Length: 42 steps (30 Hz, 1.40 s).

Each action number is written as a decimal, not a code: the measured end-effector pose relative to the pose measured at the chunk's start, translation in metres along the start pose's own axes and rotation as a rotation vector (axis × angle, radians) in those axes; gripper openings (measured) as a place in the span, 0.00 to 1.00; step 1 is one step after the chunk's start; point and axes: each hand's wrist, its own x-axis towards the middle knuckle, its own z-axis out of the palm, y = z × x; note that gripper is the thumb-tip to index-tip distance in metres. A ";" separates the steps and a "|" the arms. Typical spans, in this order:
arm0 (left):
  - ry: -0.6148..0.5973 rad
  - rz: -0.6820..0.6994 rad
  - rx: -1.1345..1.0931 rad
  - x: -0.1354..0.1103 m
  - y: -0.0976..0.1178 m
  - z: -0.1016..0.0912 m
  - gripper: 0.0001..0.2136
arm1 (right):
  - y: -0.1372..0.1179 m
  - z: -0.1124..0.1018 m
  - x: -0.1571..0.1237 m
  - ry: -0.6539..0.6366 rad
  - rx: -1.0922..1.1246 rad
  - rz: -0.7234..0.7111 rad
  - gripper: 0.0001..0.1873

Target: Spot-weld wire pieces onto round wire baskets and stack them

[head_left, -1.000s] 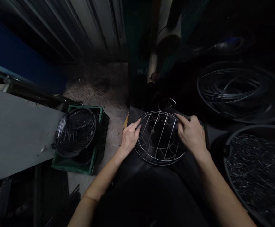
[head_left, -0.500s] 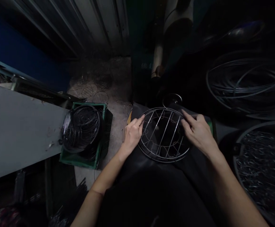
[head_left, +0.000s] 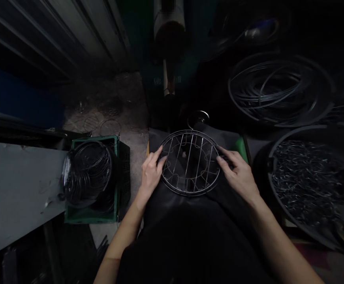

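Observation:
A round wire rack with parallel bars across it is held level above my dark-clothed lap. Beneath or within its rim shows a thinner wire ring with wavy loops; whether the two are joined I cannot tell. My left hand pinches the rim at the left, thumb and fingers closed on the wire. On the opposite side my right hand grips the rim between thumb and fingers. A small shiny metal ring stands just beyond the rack.
To the left, a green crate holds bundled wire rings beside a grey panel. On the right stand a tub of small bent wire pieces and coiled wire. A pipe-like machine part is ahead.
The view has swung right, so surroundings appear farther left. The rack has turned slightly and sits more level. My right hand has shifted its hold along the rim; both hands remain on it.

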 end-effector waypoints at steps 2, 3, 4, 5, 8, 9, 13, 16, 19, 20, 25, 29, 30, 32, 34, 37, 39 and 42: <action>-0.001 -0.028 -0.021 -0.003 -0.005 0.006 0.18 | 0.003 0.003 0.000 -0.023 0.043 0.029 0.23; 0.000 -0.050 -0.035 -0.004 -0.008 0.010 0.18 | 0.004 0.003 0.001 -0.034 0.061 0.053 0.24; 0.002 -0.074 -0.050 -0.005 -0.011 0.014 0.18 | 0.006 0.004 0.003 -0.047 0.078 0.083 0.24; 0.007 -0.098 -0.066 -0.006 -0.014 0.017 0.18 | 0.008 0.004 0.005 -0.063 0.104 0.114 0.25; 0.048 -0.147 -0.084 -0.008 -0.022 0.025 0.18 | 0.013 -0.001 0.011 -0.157 0.258 0.164 0.30; 0.064 -0.147 -0.078 -0.007 -0.023 0.026 0.18 | 0.015 -0.003 0.012 -0.183 0.318 0.166 0.31; 0.051 -0.072 -0.062 -0.005 -0.021 0.021 0.18 | 0.022 -0.013 0.009 -0.188 0.418 0.199 0.33; 0.033 -0.063 -0.101 -0.003 -0.019 0.017 0.18 | 0.020 -0.013 0.007 -0.180 0.331 0.154 0.31; 0.039 -0.106 -0.154 -0.002 -0.020 0.017 0.17 | 0.013 -0.008 0.007 -0.175 0.229 0.093 0.31; 0.036 -0.112 -0.173 -0.002 -0.021 0.017 0.17 | 0.011 -0.006 0.008 -0.177 0.218 0.082 0.31; 0.047 -0.082 -0.249 -0.007 -0.027 0.014 0.17 | 0.010 -0.007 0.006 -0.247 0.189 0.018 0.35; 0.049 -0.059 -0.264 -0.014 -0.026 0.010 0.17 | 0.008 -0.010 0.000 -0.252 0.122 -0.005 0.33; 0.048 -0.064 -0.270 -0.015 -0.026 0.009 0.18 | 0.006 -0.010 -0.002 -0.236 0.098 -0.010 0.32; 0.046 -0.085 -0.290 -0.016 -0.025 0.009 0.18 | 0.002 -0.009 -0.004 -0.205 0.058 -0.009 0.30; 0.040 -0.121 -0.332 -0.017 -0.025 0.010 0.19 | -0.001 -0.007 -0.004 -0.191 0.044 -0.002 0.29; 0.012 -0.182 -0.431 -0.017 -0.025 0.012 0.22 | 0.000 -0.005 -0.002 -0.191 0.067 -0.017 0.28; -0.012 -0.201 -0.464 -0.016 -0.026 0.013 0.23 | 0.004 -0.004 0.001 -0.190 0.093 -0.029 0.28; -0.039 -0.196 -0.487 -0.014 -0.028 0.013 0.21 | 0.010 -0.002 0.005 -0.189 0.116 -0.031 0.29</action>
